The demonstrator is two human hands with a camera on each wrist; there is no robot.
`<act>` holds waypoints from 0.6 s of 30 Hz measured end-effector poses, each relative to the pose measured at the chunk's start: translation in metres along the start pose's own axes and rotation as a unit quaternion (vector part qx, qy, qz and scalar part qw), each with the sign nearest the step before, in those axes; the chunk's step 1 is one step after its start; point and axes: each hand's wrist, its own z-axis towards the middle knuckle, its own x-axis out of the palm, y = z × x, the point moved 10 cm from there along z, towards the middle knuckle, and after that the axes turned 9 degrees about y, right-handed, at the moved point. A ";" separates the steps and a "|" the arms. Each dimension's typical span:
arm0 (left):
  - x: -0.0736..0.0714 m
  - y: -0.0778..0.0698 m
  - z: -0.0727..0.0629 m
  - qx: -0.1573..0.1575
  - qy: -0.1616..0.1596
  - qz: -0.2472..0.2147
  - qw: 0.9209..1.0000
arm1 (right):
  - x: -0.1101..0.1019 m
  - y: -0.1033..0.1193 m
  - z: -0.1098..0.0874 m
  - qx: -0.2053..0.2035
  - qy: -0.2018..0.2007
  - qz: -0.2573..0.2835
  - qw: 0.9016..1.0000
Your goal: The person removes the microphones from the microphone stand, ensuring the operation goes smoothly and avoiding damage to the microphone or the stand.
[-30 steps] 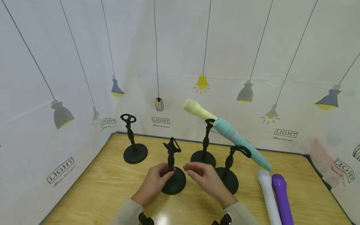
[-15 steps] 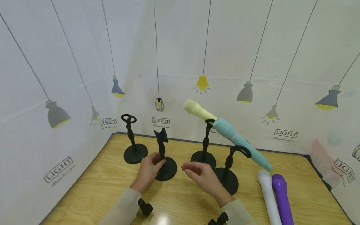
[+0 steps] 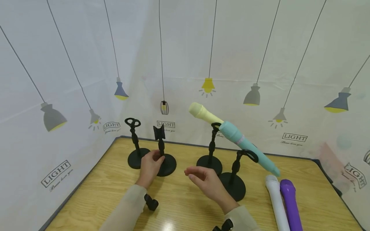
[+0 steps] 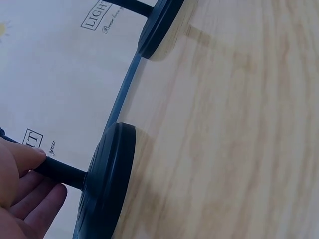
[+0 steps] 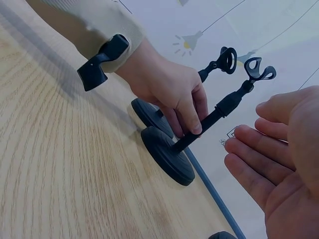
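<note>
My left hand (image 3: 150, 166) pinches the lower pole of a black microphone stand (image 3: 161, 148), thumb on one side and fingers on the other. The stand has a round base and a clip on top, seen closely in the right wrist view, where the left hand (image 5: 172, 89) grips its pole. Just left of it stands another black microphone stand (image 3: 134, 138) with nothing in its clip. My right hand (image 3: 208, 183) hovers over the table, fingers loosely bent and holding nothing. In the right wrist view the right hand (image 5: 279, 149) has its palm and fingers apart from the stand.
Right of my right hand, two microphone stands bear a pale yellow microphone (image 3: 203, 112) and a turquoise microphone (image 3: 245, 144), both tilted. A white microphone (image 3: 276, 199) and a purple microphone (image 3: 290, 202) lie at the right on the wooden table (image 3: 185, 208). A printed backdrop (image 3: 185, 48) stands behind.
The left hand has moved the stand away and to the left, beside the leftmost stand, and its clip has turned. The right hand has shifted slightly left.
</note>
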 end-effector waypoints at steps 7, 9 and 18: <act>-0.003 0.002 0.006 -0.012 -0.016 -0.005 1.000 | -0.001 0.001 -0.002 0.003 -0.005 -0.005 1.000; -0.002 0.002 0.008 -0.017 -0.014 -0.007 1.000 | -0.002 -0.001 -0.002 0.006 -0.007 -0.008 1.000; 0.000 0.007 0.006 -0.025 -0.022 -0.005 0.999 | -0.008 -0.003 -0.011 0.009 -0.010 -0.022 1.000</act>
